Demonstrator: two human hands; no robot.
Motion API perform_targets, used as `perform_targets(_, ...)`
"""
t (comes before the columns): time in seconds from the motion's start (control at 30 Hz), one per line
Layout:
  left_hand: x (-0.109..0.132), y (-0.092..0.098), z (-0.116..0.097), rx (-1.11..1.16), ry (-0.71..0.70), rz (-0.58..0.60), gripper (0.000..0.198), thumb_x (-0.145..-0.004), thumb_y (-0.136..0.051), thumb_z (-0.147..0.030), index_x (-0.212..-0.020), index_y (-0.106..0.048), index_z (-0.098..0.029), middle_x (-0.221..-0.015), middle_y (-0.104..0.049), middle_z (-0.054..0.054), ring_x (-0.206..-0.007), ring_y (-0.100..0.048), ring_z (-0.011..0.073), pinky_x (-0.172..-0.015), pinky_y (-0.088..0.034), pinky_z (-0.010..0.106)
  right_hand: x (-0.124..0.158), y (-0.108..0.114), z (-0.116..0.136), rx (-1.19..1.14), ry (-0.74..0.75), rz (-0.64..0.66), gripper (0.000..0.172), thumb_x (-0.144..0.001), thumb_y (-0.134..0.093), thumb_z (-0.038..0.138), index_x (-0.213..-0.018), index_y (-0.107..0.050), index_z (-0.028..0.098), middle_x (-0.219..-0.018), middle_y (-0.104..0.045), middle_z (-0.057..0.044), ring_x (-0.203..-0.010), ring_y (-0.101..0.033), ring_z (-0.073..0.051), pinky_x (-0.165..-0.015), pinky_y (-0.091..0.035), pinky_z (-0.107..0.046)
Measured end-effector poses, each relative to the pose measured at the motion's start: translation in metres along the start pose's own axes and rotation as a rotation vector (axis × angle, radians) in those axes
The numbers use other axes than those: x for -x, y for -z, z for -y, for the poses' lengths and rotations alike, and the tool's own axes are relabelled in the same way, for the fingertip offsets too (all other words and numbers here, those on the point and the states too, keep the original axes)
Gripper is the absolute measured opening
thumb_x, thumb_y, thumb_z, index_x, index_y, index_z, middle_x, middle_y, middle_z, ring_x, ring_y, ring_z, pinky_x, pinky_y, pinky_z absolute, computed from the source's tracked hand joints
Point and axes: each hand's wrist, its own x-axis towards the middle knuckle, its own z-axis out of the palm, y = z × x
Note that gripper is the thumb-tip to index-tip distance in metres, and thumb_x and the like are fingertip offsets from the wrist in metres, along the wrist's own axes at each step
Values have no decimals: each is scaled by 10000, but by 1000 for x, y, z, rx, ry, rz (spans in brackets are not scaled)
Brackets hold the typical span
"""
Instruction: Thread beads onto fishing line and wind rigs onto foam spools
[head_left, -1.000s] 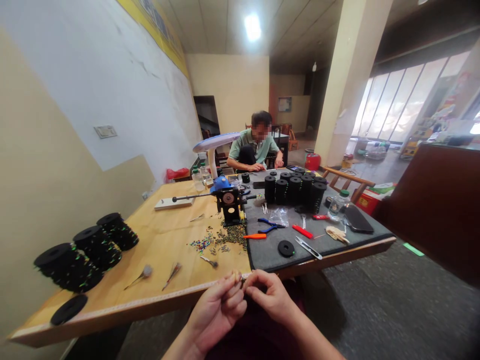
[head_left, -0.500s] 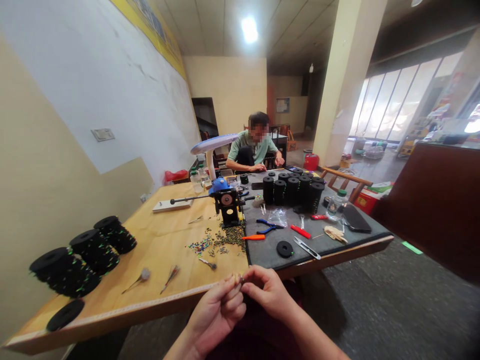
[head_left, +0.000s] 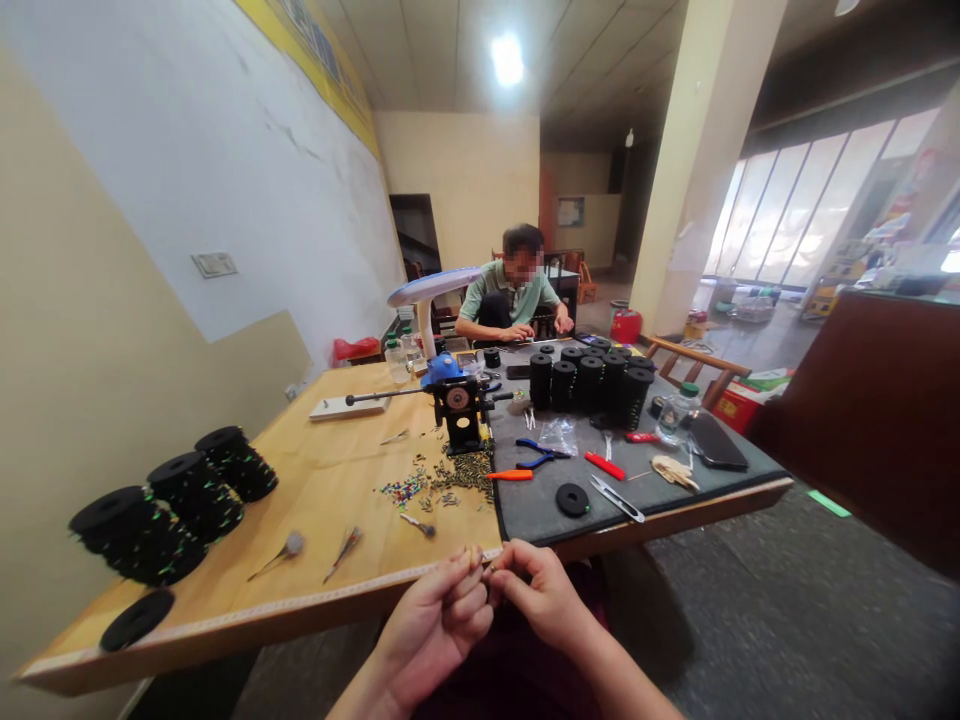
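Now the left hand (head_left: 446, 605) was closed, its fingers curled and its thumb pressed to the forefinger, while the right hand (head_left: 536, 595) pinched a tiny dark piece (head_left: 492, 568), too small to make out, between thumb and forefinger. The piece was between the two hands, in front of the near edge of the wooden table (head_left: 337, 490); whether the left fingertips also held part of it, I could not tell. Half a second earlier the fingertips of both hands had met closely; since then the right ones had drawn slightly to the right, and a narrow gap showed. The view had swung a little too, so everything appeared farther right, but the tabletop things had kept their places. Beyond the hands lay the small metal bits (head_left: 469, 467), with coloured beads (head_left: 405, 488) to their left and the black winder (head_left: 460, 415) on their far side. To the right, a black disc (head_left: 572, 499) and the snips (head_left: 616, 497) rested on the grey mat (head_left: 532, 512). On the far side, a person (head_left: 491, 300) sat bent forward, much as before.
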Motion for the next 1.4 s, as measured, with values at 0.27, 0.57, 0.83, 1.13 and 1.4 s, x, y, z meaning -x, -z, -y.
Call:
perform_targets(0.27,0,2,0,-24,16,-10,213,-752,-696,-168,-696,-494,-129,-496,-189,-131,-400,-173,10,-428,-209,156,1,2,1,44,8,-2,183,-814,-601,323,-742,-628,157,-683,-660,-8,-635,-573,-140,-624,-440,-238)
perform_targets(0.57,0,-2,2,-95,2,-83,274,-688,-755,-194,-683,-487,-137,-488,-167,-134,-393,-168,9,-423,-184,158,-7,2,15,161,104,-48,77,-790,-562,193,-787,-635,169,-758,-646,-14,-729,-591,-153,-702,-452,-249)
perform_targets(0.83,2,-1,3,-137,-29,-108,280,-693,-753,-192,-669,-479,-142,-480,-193,-136,-393,-150,9,-416,-165,162,-10,-2,6,250,143,-86,83,-775,-553,205,-711,-599,177,-682,-582,10,-664,-529,-134,-650,-411,-237)
perform_targets(1.13,0,-1,2,-118,-31,-100,280,-683,-764,-206,-672,-494,-134,-477,-177,-138,-393,-139,8,-415,-177,159,-8,-2,-2,238,126,-67,94,-765,-536,182,-682,-579,176,-677,-560,16,-662,-512,-129,-655,-401,-236)
perform_targets(1.4,2,1,2,-149,-34,-134,293,-641,-798,-228,-697,-529,-126,-484,-181,-139,-404,-145,9,-424,-167,164,-4,-3,-1,235,77,-59,117,-786,-564,228,-701,-614,165,-677,-604,6,-659,-544,-136,-656,-420,-240)
